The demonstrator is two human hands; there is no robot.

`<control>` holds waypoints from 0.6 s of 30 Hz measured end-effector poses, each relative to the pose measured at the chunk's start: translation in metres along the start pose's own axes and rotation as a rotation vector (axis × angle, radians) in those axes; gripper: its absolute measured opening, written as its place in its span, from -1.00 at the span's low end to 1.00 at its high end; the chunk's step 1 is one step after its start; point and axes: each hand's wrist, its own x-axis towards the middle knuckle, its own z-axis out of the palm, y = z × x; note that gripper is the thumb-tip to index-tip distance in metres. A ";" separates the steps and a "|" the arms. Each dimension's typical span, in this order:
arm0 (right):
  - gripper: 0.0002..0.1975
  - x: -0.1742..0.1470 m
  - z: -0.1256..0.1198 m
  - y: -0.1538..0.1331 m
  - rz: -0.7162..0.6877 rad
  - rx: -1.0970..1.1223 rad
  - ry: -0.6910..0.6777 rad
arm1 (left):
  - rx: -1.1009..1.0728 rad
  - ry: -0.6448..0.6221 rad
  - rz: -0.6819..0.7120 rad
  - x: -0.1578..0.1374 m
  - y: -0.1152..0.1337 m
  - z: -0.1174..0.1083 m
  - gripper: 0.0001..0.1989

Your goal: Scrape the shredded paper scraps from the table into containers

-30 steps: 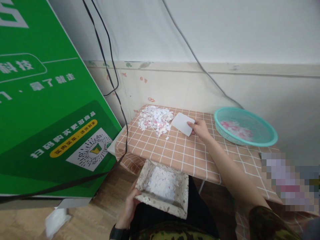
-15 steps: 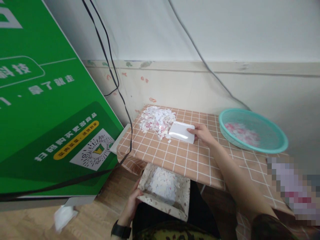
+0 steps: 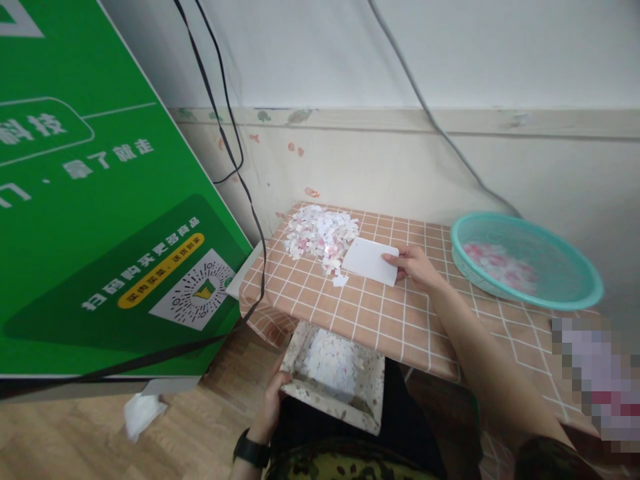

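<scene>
- Two grasps in head view, nothing released.
- Right hand [image 3: 417, 263]: pinched shut on right end of white card [image 3: 367, 259], thumb on top; probably held there to leave the opposite edge free, close beside scrap pile [image 3: 320, 230] on checked table [image 3: 380, 313].
- Left hand [image 3: 274, 400]: curled around left side of shallow tray [image 3: 330, 405], low by table's front edge; likely gripped for steadiness under white scraps [image 3: 327, 363]. Some fingers hidden.
- Teal basket [image 3: 565, 273]: right of card, untouched, perhaps placed apart for elbow room.
</scene>
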 end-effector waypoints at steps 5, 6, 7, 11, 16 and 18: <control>-0.62 0.000 0.000 0.001 0.063 0.005 -0.070 | 0.001 -0.007 0.011 -0.002 0.005 -0.001 -0.51; -0.63 -0.001 0.000 0.001 0.072 0.004 -0.089 | -0.001 -0.003 0.016 -0.002 0.006 -0.001 -0.51; -0.63 -0.001 -0.002 0.001 0.075 0.005 -0.104 | -0.001 0.003 0.017 -0.002 0.006 -0.002 -0.52; -0.61 -0.002 -0.003 0.002 0.065 0.016 -0.089 | 0.024 0.006 0.006 0.002 0.007 -0.003 -0.58; -0.64 -0.001 -0.005 0.004 0.061 0.018 -0.141 | 0.026 -0.054 0.021 0.006 0.008 -0.005 -0.57; -0.65 0.000 -0.008 0.003 0.041 0.019 -0.119 | 0.016 -0.075 0.009 0.007 0.008 -0.005 -0.54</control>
